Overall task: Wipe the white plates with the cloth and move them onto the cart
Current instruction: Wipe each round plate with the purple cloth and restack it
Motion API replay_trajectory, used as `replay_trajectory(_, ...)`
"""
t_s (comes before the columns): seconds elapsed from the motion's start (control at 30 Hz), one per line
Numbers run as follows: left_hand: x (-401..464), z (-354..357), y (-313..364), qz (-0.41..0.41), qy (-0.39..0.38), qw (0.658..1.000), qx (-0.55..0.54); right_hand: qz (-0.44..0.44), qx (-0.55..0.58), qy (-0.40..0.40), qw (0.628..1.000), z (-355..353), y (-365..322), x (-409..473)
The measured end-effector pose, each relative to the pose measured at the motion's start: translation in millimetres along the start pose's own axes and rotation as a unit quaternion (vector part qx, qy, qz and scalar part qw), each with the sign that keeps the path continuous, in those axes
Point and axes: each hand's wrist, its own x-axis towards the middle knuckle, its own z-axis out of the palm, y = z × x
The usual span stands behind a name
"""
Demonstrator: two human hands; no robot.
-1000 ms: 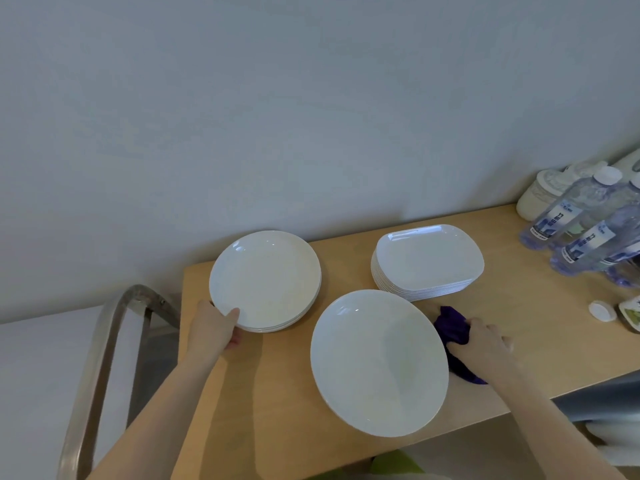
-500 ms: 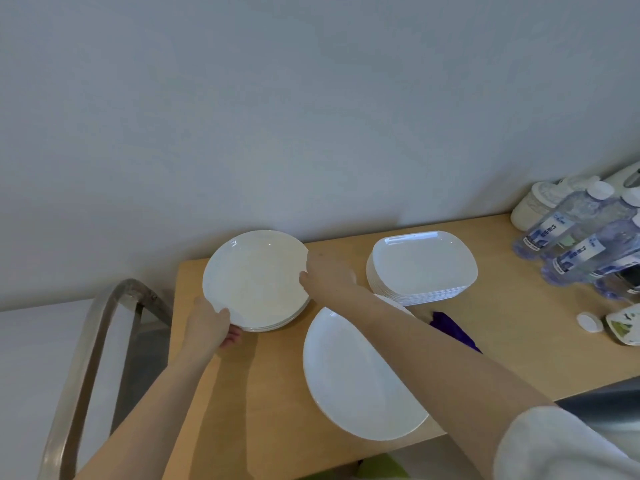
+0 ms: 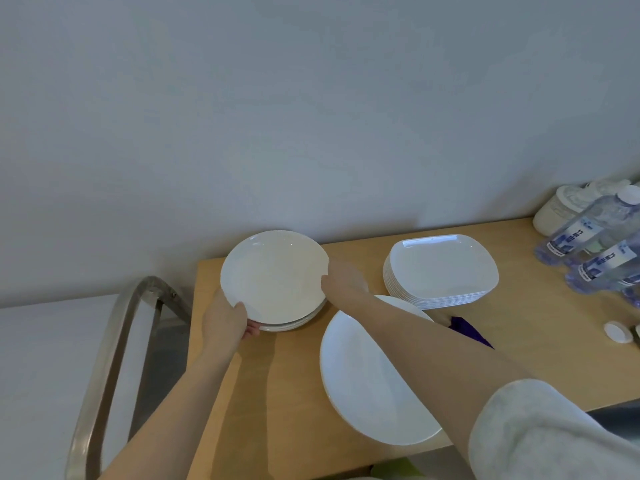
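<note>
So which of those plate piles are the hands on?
The round stack at the table's back left; both hands grip its top plate. The rectangular stack sits untouched.

Round plates (image 3: 273, 275): a white, glossy, smooth surface is shown, with small highlights near the far rim.
Rectangular plates (image 3: 443, 265): the same glossy white finish is seen.
Table (image 3: 284, 393): matt, light wood-look top.
Cart handle (image 3: 114, 344): brushed metal.
Cloth (image 3: 467, 332): purple fabric.
Bottles (image 3: 588, 233): clear plastic, paper-like labels.
</note>
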Motion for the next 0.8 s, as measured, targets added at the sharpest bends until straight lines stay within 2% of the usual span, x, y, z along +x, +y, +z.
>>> replay_trajectory(0.23, -29, -11, 23, 0.084, 0.02, 0.994, -0.064, -0.043, 0.121, 0.017, 0.992, -5, 20, -6)
replay_trajectory(0.4, -57, -13, 40, 0.124, 0.006, 0.988, -0.093, -0.066, 0.246, 0.101, 0.962, -21, 36, -33)
replay_trajectory(0.57, -94, -10, 46, 0.151, -0.063, 0.982, -0.097, -0.035, 0.325, 0.165, 0.931, -40, 65, -85)
replay_trajectory(0.8, -137, 19, 31, 0.138, -0.166, 0.973, -0.081, 0.024, 0.302, 0.17, 0.938, -37, 121, -162)
